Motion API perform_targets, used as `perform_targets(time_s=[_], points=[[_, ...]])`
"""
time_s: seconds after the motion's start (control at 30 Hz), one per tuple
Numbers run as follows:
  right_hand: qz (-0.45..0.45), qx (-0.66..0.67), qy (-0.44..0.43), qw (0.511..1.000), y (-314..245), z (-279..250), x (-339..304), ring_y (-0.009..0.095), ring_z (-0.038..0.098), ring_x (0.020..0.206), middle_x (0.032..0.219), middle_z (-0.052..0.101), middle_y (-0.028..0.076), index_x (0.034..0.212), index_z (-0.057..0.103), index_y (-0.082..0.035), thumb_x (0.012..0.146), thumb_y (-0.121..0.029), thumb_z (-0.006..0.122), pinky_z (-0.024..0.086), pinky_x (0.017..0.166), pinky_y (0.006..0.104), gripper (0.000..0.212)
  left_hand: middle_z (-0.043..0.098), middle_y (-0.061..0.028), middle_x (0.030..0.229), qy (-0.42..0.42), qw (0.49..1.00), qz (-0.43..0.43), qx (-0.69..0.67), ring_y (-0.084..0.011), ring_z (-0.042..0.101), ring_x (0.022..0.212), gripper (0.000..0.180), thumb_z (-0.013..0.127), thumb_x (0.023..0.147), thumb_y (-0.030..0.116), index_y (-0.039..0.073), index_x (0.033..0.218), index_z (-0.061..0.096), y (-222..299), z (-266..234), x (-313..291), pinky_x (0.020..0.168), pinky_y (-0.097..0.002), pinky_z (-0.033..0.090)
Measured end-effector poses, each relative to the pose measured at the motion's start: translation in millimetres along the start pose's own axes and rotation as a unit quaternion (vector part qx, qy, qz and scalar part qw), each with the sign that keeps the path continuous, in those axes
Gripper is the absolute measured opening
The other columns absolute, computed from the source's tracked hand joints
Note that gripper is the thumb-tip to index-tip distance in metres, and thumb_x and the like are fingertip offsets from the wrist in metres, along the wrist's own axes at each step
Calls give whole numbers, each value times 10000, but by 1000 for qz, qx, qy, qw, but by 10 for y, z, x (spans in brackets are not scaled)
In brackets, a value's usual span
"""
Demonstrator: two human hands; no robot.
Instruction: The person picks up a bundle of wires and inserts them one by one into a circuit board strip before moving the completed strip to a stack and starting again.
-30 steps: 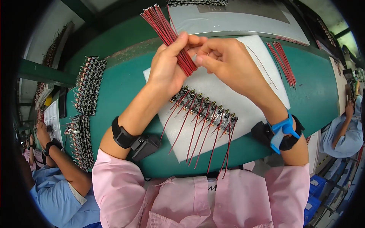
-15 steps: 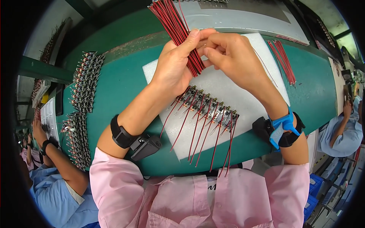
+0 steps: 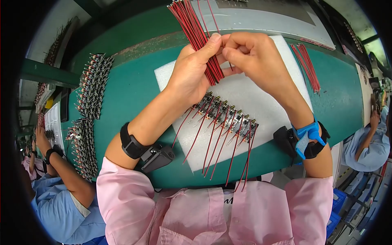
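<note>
My left hand (image 3: 190,73) is closed around a thick bundle of red-and-black wires (image 3: 188,25), which slants up and away above the foam sheet. Right beside it, my right hand (image 3: 259,57) has its thumb and fingers pinched on a single red-and-black wire (image 3: 213,18) split off from the bundle's right side. Below both hands, a row of small circuit boards (image 3: 226,117) lies on the white foam sheet (image 3: 194,151). Several red-and-black wires trail from these boards toward me.
A smaller wire bundle (image 3: 307,69) lies at the right on the green mat (image 3: 339,98). Stacked rows of circuit boards (image 3: 94,87) stand at the left. A grey ledge (image 3: 261,24) runs along the back. People in blue (image 3: 67,208) sit at both sides.
Another single wire now stands apart from the bundle, drawn rightward between my right fingers. Both hands and the bundle have shifted slightly right.
</note>
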State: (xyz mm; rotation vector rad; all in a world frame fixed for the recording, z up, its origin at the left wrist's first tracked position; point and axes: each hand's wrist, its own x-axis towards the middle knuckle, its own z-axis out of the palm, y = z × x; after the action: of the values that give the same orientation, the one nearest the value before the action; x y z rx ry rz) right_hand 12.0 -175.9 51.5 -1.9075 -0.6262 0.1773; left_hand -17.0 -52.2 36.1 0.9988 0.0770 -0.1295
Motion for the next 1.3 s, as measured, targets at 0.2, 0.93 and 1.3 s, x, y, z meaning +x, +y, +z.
perform_targets(time_s=[0.2, 0.93, 1.3], points=[[113, 152, 25, 982, -64, -218, -99, 57, 449, 454, 574, 514, 26, 698, 504, -22, 768, -138, 530, 374, 425, 198, 138, 441, 9, 551, -82, 976, -80, 185, -57, 387, 435, 258, 491, 815, 246, -6, 840, 544, 183, -193, 31, 399, -211, 310], [73, 142, 53, 986, 54, -105, -474, 74, 450, 499, 636, 519, 39, 737, 509, 3, 773, -127, 547, 377, 508, 211, 140, 391, 28, 489, -151, 891, 38, 427, -68, 332, 437, 182, 575, 699, 173, 3, 640, 554, 129, -4, -114, 406, -245, 263], [32, 119, 23, 992, -65, 84, -256, 74, 463, 544, 667, 540, 43, 769, 554, 24, 759, -96, 575, 371, 511, 191, 122, 373, 14, 468, -90, 870, 63, 480, -66, 341, 437, 174, 563, 648, 167, 0, 606, 538, 399, -184, -178, 398, -241, 261]])
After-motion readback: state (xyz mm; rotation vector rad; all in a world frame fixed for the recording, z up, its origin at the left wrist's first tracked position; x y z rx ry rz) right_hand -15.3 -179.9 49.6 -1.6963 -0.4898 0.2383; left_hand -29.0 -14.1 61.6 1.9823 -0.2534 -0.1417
